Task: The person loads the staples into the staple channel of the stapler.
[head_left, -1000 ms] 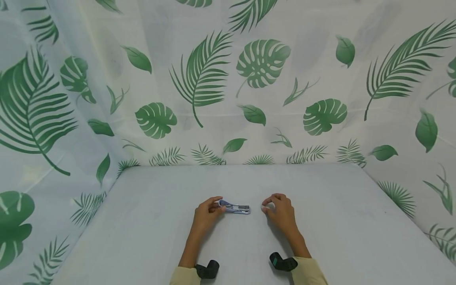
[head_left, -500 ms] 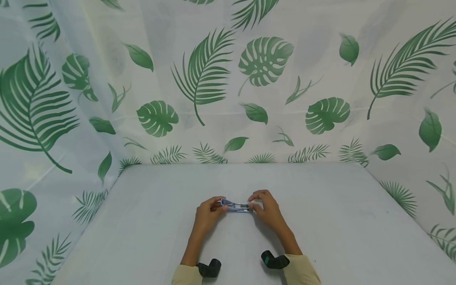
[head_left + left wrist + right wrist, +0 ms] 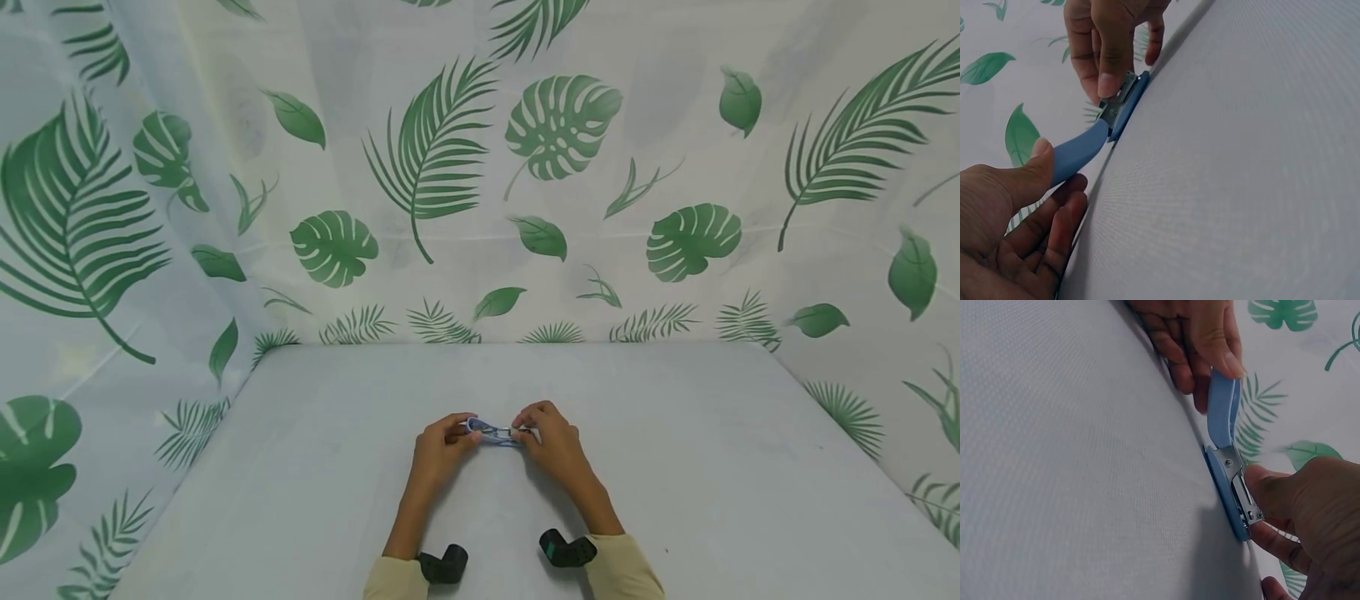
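Observation:
A small blue stapler (image 3: 495,438) lies between my hands, its handle swung up from the base and its metal magazine (image 3: 1239,487) exposed. My left hand (image 3: 437,454) pinches the raised blue handle (image 3: 1079,152) between thumb and fingers. At the other end, my right hand (image 3: 553,442) has its thumb and fingertips closed at the magazine, touching the metal. Whether a small piece is still between those fingertips is hidden. The blue base (image 3: 1225,494) is low against the white tabletop in the right wrist view.
The white table (image 3: 337,467) reaches back to a pale cloth wall (image 3: 465,183) printed with green leaves, with further cloth at both sides. Black cameras sit on both wrists, the left camera (image 3: 444,565) and right camera (image 3: 567,550). A tiny dark speck (image 3: 667,550) lies at the right.
My right hand, earlier apart from the stapler and pinching a small pale piece, has moved left to the stapler's end, then onto its magazine. My left hand keeps its grip, nearly still.

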Available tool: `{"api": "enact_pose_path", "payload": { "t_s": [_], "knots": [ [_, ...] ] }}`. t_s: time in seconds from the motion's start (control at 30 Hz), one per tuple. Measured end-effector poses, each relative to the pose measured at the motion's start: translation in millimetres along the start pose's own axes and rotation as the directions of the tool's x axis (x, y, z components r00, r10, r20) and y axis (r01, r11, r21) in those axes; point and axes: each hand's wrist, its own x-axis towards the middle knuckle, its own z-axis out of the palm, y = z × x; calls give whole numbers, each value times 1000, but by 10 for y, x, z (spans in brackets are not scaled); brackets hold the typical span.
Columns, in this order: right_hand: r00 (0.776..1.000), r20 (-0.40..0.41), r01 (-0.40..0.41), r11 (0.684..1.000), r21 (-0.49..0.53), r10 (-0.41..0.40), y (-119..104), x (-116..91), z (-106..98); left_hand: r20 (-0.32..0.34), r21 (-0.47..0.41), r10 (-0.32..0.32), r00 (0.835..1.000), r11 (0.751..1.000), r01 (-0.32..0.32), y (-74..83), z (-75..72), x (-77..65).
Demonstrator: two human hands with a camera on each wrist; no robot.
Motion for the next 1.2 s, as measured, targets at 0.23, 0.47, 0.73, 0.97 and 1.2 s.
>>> {"api": "enact_pose_path", "payload": {
  "t_s": [0.23, 0.47, 0.73, 0.97, 1.2],
  "knots": [
    [1000, 23, -12, 1000, 1, 12, -2, 8, -15, -5, 13, 6, 1000, 1000, -5, 10, 4, -1],
    [1000, 31, 0, 1000, -3, 0, 4, -3, -16, -5, 22, 16, 1000, 1000, -15, 14, -2, -7],
    [1000, 28, 13, 1000, -2, -13, 45, -6, 18, -5, 6, 10, 1000, 1000, -10, 19, -6, -1],
    [999, 28, 18, 1000, -22, -17, 53, -5, 26, -17, 16, -5, 1000, 1000, 5, 22, 3, -1],
    [999, 50, -18, 1000, 16, 17, 58, 8, 6, -29, 28, -13, 1000, 1000, 13, 34, 12, -2]
  ]
}}
